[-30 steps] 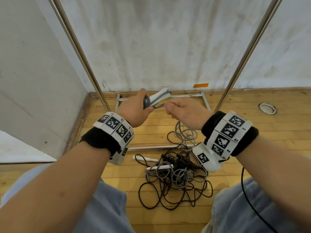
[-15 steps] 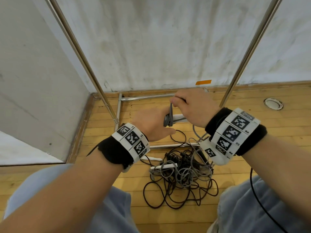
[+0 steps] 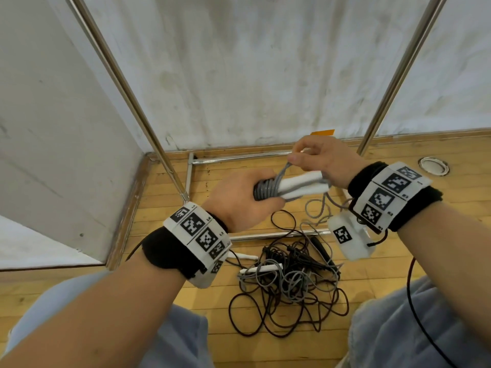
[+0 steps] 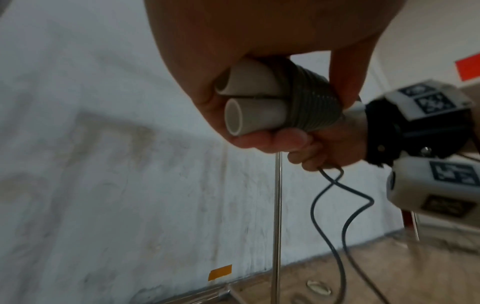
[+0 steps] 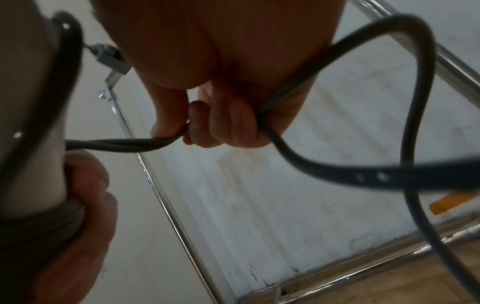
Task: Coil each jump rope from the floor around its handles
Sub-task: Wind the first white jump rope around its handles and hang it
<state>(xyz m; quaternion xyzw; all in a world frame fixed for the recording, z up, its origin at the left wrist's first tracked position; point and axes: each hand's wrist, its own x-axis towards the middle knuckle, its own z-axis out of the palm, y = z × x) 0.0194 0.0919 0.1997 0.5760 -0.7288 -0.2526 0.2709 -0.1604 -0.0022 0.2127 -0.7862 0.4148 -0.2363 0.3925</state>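
Head view: left grip point(image 3: 240, 200) clasps two smooth white tubular handles point(image 3: 300, 185), right grip point(image 3: 317, 162) pinches ribbed grey cord point(image 3: 267, 189)

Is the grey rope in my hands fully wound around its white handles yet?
Partly wound. Grey coils wrap the white handles; loose rope trails from the right hand.

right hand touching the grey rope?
Touching. The right wrist view shows the right hand with its fingers curled round the grey rope; the head view shows it pinched above the white handles.
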